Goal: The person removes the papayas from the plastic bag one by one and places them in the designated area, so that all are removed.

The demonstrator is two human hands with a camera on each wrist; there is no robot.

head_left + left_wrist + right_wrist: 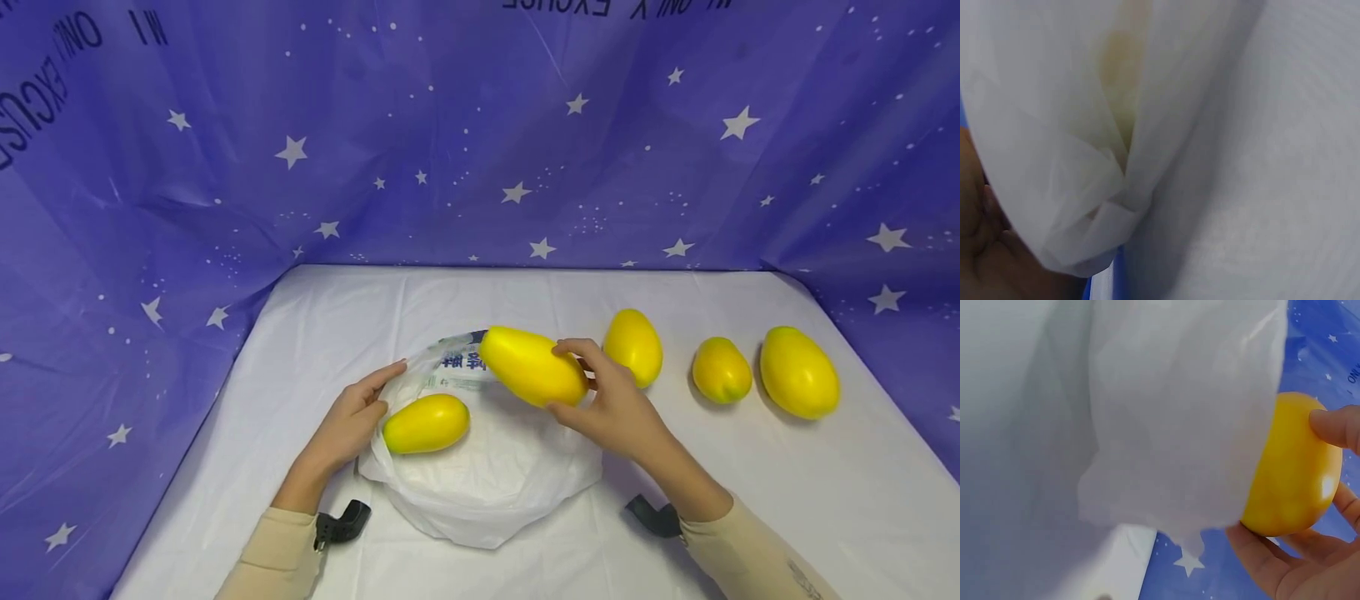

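A white plastic bag (480, 500) lies with its mouth spread wide, blue and green print on its inner far side. My left hand (352, 421) grips the bag's left rim; in the left wrist view the bag's folds (1085, 187) cover part of that hand. One yellow papaya (427, 423) rests inside, near the left hand. Over the right part of the mouth, my right hand (607, 400) holds a second, larger yellow papaya (528, 367) by its thick end, thumb and fingers around it. The right wrist view shows this papaya (1294, 465) partly behind the bag's side.
To the right on the white-covered table (750, 475) sit an oval yellow fruit (633, 346), a smaller roundish one (722, 371) and a large one (799, 372). A purple star-printed curtain (480, 150) stands behind and at both sides.
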